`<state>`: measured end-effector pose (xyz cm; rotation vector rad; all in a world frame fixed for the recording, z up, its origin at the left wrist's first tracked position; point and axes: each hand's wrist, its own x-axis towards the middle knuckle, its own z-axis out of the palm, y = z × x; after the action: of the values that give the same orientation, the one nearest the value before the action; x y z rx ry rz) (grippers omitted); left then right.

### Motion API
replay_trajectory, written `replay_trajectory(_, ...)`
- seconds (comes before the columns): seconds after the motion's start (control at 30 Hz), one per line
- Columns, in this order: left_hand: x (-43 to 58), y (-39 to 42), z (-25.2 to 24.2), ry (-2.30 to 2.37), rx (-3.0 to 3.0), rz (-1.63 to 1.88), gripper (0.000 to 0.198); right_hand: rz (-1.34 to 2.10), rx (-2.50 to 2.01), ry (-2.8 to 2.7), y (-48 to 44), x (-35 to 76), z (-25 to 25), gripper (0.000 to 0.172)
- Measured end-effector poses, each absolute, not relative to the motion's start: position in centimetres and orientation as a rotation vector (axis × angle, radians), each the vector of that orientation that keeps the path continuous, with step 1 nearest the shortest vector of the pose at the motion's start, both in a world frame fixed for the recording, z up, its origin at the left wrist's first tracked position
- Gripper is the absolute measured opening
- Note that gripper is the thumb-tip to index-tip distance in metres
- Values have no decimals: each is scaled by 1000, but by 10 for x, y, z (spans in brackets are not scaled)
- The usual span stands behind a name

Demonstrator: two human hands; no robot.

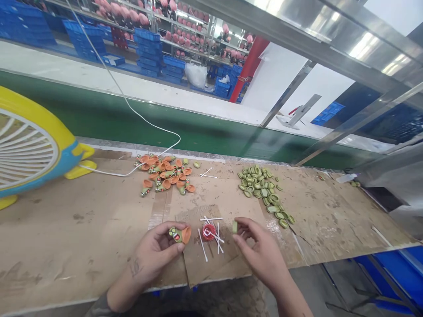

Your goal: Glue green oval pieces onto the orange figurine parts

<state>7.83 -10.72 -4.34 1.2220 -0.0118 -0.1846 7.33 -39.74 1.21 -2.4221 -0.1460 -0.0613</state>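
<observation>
My left hand [154,247] is closed around a small green figure [178,235] with a cartoon face and an orange cup-shaped end, which points right. Between the thumb and fingers of my right hand [258,245] is a small green oval piece [235,226], held upright. A red pot [209,232] sits on a cardboard sheet [198,268] between both hands, touching neither. Several cotton swabs [202,246] lie around the pot, some resting across its rim.
More green-and-orange figures [165,171] are heaped at the back left. Green oval pieces [256,178] form a pile at the back right. Two swabs [208,175] lie between these heaps. A yellow-and-blue fan [62,132] stands at far left, its white cord [119,175] crossing the table.
</observation>
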Motion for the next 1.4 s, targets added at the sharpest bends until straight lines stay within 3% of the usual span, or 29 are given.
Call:
replay_trajectory(0.27, 75, -108, -41, -124, 1217, -119, 30, 27, -2298, -543, -311, 70, 33, 31)
replay_trajectory(0.77, 74, -107, -40, -117, 1277, -80, 40, -30, -2295, -679, -307, 72, 24, 25)
replay_trajectory(0.97, 75, -107, -37, -191, 1390, -5, 44, 32, -2290, -787, -307, 76, 30, 15)
replay_trajectory(1.4, 61, -107, -19, 112, 1150, -228, 19, -111, -2310, -871, -302, 69, 34, 27)
